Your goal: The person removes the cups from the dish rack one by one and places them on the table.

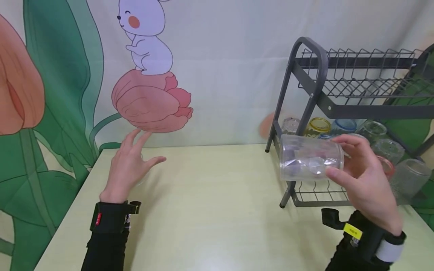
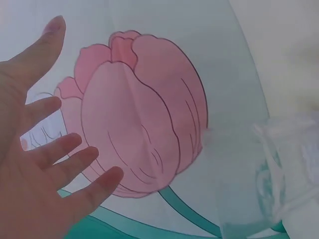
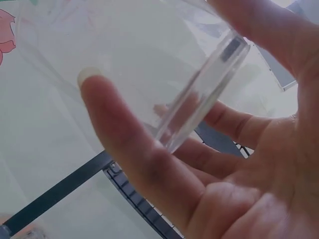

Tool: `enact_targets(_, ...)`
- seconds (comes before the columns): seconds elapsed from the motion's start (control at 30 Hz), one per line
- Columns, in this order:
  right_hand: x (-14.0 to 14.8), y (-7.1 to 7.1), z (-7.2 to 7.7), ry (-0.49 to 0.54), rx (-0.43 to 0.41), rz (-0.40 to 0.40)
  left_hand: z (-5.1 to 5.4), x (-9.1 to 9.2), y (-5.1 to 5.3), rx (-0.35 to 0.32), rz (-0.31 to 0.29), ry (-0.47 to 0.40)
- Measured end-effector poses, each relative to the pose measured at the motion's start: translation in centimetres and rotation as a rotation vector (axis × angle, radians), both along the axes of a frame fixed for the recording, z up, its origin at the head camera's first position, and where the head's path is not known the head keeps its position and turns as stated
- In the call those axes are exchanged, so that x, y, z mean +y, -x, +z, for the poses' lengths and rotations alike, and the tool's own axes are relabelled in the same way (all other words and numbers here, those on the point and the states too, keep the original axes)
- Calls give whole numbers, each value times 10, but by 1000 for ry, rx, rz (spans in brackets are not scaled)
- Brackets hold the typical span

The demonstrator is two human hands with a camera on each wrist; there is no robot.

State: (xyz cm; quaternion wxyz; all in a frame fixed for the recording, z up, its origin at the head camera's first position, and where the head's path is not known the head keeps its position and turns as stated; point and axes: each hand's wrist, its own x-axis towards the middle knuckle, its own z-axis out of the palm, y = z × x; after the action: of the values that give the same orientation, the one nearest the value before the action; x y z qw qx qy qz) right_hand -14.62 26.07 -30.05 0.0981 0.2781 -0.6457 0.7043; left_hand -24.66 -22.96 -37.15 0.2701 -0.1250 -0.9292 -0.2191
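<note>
My right hand [image 1: 366, 177] grips a clear drinking glass [image 1: 310, 158] by its thick-bottomed end, thumb on the near side. The glass lies sideways in the air in front of the rack's lower shelf, its other end toward the left. Up close in the right wrist view, the thumb [image 3: 117, 117] presses along the clear wall. My left hand [image 1: 129, 165] is over the table's far left, fingers spread and thumb held out, with nothing in its grasp. Another clear glass [image 2: 249, 184] appears beside that hand in the left wrist view, apart from the fingers; the hand mostly hides it from the head view.
A dark grey two-tier wire rack [image 1: 322, 94] stands at the right of the pale table [image 1: 210, 210]. Several glasses, including a yellow one [image 1: 317, 127] and a blue one [image 1: 343, 126], sit on its lower shelf. Behind the table hangs a printed cloth [image 1: 223, 86].
</note>
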Motion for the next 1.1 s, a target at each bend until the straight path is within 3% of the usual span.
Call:
enact_targets(0.27, -7, 7, -3, 4, -46, -2, 9, 22, -9, -32, -174, -99)
enact_targets(0.4, -12, 14, -6, -7, -53, 37, 13, 34, -12, -31, -263, -139)
enact_targets(0.6, -26, 28, -9, -50, -81, 72, 17, 51, -19, -45, -358, -162)
enact_targets(0.83, -42, 34, -11, -77, -105, 105, 20, 69, -26, -57, -480, -210)
enact_targets(1.1, -63, 41, -16, -159, -93, 120, 24, 80, -37, -61, -568, -263)
